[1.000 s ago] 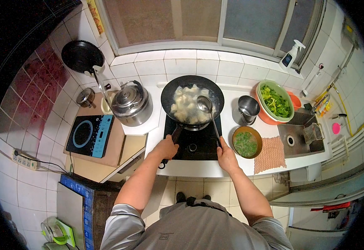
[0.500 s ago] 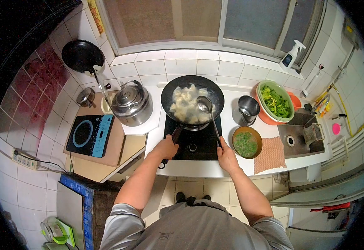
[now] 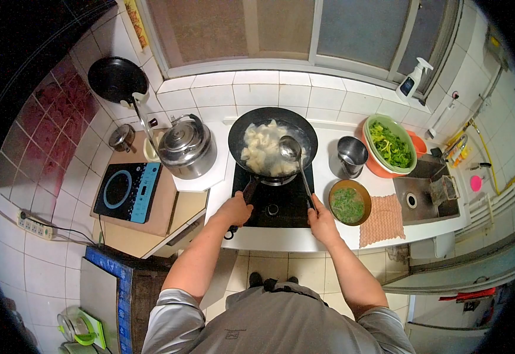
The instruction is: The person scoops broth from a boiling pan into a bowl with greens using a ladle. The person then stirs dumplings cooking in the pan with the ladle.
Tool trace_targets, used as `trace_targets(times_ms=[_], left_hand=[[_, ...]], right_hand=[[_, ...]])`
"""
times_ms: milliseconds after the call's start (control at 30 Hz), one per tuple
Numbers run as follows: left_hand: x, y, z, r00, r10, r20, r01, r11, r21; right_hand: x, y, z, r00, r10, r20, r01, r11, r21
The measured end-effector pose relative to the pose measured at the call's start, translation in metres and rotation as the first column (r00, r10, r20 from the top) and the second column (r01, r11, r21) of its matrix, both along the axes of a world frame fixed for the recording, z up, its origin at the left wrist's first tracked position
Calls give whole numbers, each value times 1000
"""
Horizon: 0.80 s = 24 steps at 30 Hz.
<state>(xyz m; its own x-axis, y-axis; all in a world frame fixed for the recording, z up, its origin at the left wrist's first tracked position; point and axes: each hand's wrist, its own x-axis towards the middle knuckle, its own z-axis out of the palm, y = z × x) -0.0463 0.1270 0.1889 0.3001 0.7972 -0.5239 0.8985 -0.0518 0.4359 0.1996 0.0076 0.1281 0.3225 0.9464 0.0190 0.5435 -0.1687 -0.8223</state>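
Observation:
My left hand (image 3: pixel 235 210) is closed round the handle of a black wok (image 3: pixel 241 131), which sits on the black cooktop (image 3: pixel 281 206). Pale dumplings (image 3: pixel 263 141) lie in cloudy liquid inside the wok, mostly towards its left and middle. A metal ladle (image 3: pixel 297 162) is gripped by my right hand (image 3: pixel 322 223), its bowl over the right part of the wok among the dumplings. Whether the ladle touches the wok's bottom I cannot tell. Right of the cooktop stands a bowl (image 3: pixel 349 202) of liquid with chopped greens, close to my right hand.
A steel kettle (image 3: pixel 187 147) stands left of the wok, with a portable induction cooker (image 3: pixel 128 192) beyond it. To the right are a metal pot (image 3: pixel 350 154), a green basin (image 3: pixel 387 144) of leafy greens, a ridged cloth (image 3: pixel 382 219) and a sink (image 3: pixel 419 215).
Both hands keep nearly the same places and grips. The dumplings have shifted slightly in the liquid, and the ladle has barely moved.

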Motion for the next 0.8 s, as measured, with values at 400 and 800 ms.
trace_targets(times_ms=[400, 800], left_hand=[[0, 1, -3, 1000, -17, -6, 17, 999, 34], [-1, 0, 1, 1000, -10, 1, 10, 1000, 0]], right_hand=[[42, 27, 38, 995, 63, 76, -65, 998, 24], [65, 82, 116, 700, 226, 677, -43, 960, -276]])
